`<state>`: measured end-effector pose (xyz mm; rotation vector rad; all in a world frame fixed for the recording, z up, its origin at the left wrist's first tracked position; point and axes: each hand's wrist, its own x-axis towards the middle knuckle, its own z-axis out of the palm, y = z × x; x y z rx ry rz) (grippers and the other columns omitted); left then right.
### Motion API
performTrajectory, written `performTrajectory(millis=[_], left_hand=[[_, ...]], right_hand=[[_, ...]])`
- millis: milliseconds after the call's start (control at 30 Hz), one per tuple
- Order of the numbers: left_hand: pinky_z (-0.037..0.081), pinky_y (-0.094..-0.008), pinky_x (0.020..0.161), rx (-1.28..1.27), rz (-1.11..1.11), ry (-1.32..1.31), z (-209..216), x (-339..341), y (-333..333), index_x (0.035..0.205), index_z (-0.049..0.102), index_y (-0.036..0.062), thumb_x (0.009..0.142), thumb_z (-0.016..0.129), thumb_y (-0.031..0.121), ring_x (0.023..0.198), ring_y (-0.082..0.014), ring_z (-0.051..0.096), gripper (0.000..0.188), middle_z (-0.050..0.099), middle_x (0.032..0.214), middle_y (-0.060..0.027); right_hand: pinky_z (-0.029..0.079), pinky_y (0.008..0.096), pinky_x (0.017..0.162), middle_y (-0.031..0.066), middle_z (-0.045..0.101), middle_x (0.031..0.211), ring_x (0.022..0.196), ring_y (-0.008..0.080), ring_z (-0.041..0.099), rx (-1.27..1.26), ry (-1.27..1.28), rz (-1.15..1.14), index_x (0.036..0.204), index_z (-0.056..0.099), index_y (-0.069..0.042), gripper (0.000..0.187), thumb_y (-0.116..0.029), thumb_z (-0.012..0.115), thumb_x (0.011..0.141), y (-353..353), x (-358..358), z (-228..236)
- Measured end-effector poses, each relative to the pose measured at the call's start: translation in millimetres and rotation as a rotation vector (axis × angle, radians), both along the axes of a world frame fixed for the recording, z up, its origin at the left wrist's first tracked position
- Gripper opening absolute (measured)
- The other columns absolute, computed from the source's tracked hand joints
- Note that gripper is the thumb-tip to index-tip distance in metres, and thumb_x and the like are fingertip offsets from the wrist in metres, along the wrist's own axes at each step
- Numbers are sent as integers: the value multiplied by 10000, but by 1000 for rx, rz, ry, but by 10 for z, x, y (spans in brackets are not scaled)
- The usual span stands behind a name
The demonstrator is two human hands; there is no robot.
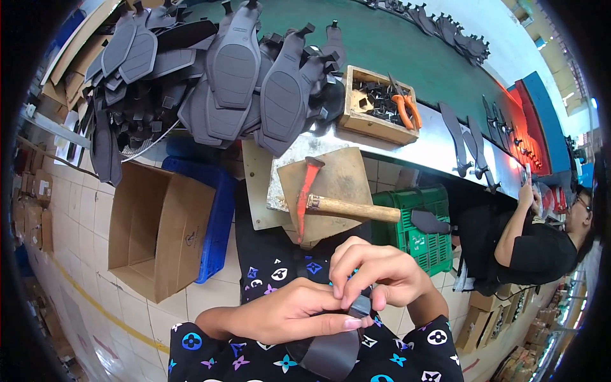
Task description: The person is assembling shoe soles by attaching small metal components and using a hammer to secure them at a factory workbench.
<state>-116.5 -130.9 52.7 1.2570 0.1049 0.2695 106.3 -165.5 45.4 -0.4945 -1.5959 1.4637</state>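
Here, left hand (302, 315) and right hand (388, 270) fingers pinch a dark piece (328, 355); a hammer (326, 204) lies at eleven o'clock (handle toward three), a carton (179, 239) at ten.

Bright; glare on metal tabletop (435, 148); edges warped.

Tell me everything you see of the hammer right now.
The hammer has a long, narrow, slightly curved red head and a straight tan handle that looks wooden, with dark marks near the head. It lies on a brown sheet, head at the left, handle running right and slightly down the picture, its end past the sheet's edge. Neither the left hand nor the right hand touches it.
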Motion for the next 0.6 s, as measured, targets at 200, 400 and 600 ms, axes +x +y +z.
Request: performTrajectory(millis=[200, 400, 600], left_hand=[[517, -344, 800, 181, 160, 106, 111, -72, -29, 1155, 645, -31, 991, 631, 180, 942, -259, 681, 267, 678, 1050, -176], [511, -328, 913, -192, 382, 135, -19, 159, -76, 1360, 534, -12, 1002, 608, 221, 1138, -214, 621, 434, 623, 1279, -191], [508, -327, 923, 374, 462, 281, -64, 227, 230, 1328, 571, -14, 974, 648, 192, 1061, -216, 669, 416, 685, 1181, -184]], right_hand=[[402, 505, 1018, 205, 694, 1100, 1158, 414, 587, -26, 63, -202, 1000, 713, -3, 407, -402, 654, 950, -64, -192, 87], [286, 585, 1136, 189, 749, 1030, 1139, 371, 673, 95, -180, -728, 1107, 694, 28, 286, -16, 654, 827, -201, -18, -5], [342, 440, 1155, 212, 671, 1251, 1252, 293, 605, 78, -297, -1015, 1315, 592, 50, 417, -42, 621, 910, 200, 190, 5]])
